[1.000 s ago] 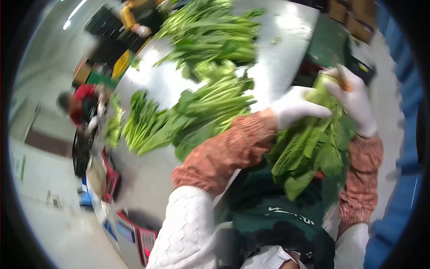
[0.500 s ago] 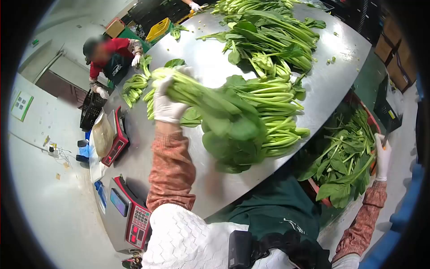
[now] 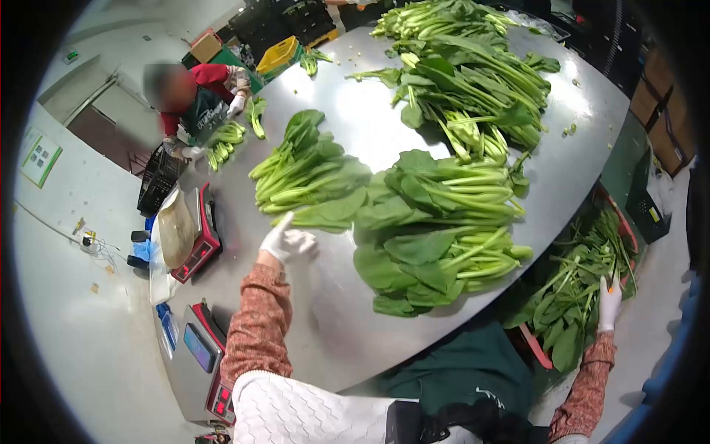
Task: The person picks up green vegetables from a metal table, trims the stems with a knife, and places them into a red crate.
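Green and soft, the leafy bunch [image 3: 310,177] lies on the bare steel table [image 3: 340,311], stems pointing away to the left and broad leaves toward the nearer heap of greens [image 3: 436,244] that it touches. The gloved left hand [image 3: 287,238] hovers just beside its leaf end, fingers spread loosely, holding nothing. The gloved right hand [image 3: 609,302] is down off the table's edge in the crate of loose greens [image 3: 573,296]; it rests among the stalks, and whether it has closed on any cannot be told. Such greens look light but floppy: the leaves would bruise or tear if pinched, so the firmer pale stems, gathered together, seem the safer place to grip. The steel looks smooth, so a bunch should slide easily. Open table lies in front of the left hand toward the scale [image 3: 194,235]; the curved near edge runs close to the heap. A person in red [image 3: 196,92] works at the far side.
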The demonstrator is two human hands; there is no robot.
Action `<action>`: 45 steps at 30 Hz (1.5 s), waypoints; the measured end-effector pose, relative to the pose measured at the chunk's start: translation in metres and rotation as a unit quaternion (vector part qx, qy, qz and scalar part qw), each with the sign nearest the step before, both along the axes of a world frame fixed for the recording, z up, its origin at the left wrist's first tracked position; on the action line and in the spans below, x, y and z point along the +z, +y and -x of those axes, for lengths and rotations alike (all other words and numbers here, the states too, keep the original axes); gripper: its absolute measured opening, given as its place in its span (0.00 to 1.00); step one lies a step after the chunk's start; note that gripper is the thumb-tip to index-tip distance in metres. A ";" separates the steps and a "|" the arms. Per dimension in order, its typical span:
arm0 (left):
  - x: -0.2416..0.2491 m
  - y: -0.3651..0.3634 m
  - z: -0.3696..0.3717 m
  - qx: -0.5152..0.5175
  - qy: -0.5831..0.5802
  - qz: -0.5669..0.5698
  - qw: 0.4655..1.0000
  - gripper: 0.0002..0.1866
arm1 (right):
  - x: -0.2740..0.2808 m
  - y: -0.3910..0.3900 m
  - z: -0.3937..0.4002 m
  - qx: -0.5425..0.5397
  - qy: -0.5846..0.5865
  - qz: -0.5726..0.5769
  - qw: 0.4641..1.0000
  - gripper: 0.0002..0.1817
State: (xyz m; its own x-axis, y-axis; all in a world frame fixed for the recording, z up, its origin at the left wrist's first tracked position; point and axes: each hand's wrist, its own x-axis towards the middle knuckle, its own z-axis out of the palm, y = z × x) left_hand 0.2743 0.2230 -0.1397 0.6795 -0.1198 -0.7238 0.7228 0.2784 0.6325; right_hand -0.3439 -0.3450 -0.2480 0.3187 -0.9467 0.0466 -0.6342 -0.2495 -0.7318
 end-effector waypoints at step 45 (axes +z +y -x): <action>-0.067 -0.039 -0.227 -0.103 -0.108 0.108 0.983 0.22 | 0.016 0.098 -0.013 0.034 0.097 0.051 0.993 0.19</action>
